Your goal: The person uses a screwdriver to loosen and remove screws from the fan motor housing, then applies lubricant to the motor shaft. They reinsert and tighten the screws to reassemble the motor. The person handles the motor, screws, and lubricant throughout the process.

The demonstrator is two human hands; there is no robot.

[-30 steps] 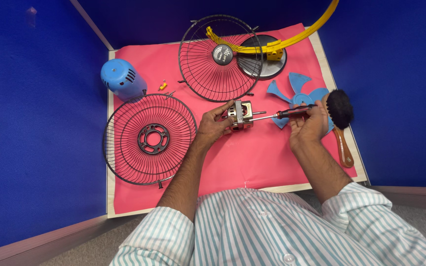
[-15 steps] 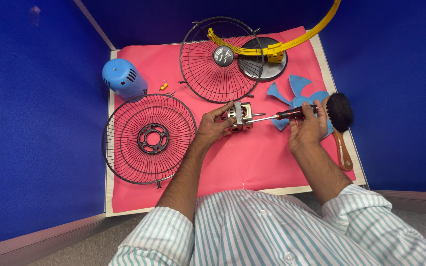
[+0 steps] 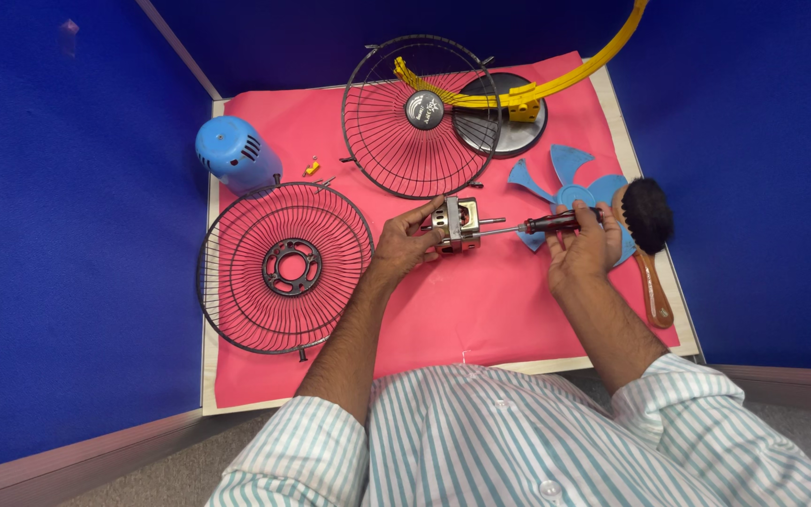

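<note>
Fingers (image 3: 421, 218) of left hand (image 3: 405, 246) clasp motor (image 3: 454, 224) — screwdriver (image 3: 556, 223) pinched by right hand (image 3: 586, 252).

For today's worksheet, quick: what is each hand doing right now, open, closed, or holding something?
Left hand: closed around the small metal fan motor, holding it on the pink mat.
Right hand: closed on the screwdriver, tip pointed at the motor.

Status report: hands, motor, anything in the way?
Left hand grips motor on pink mat. Right hand holds screwdriver, tip at motor. Fan blade and brush beside right hand; nothing blocking.
</note>
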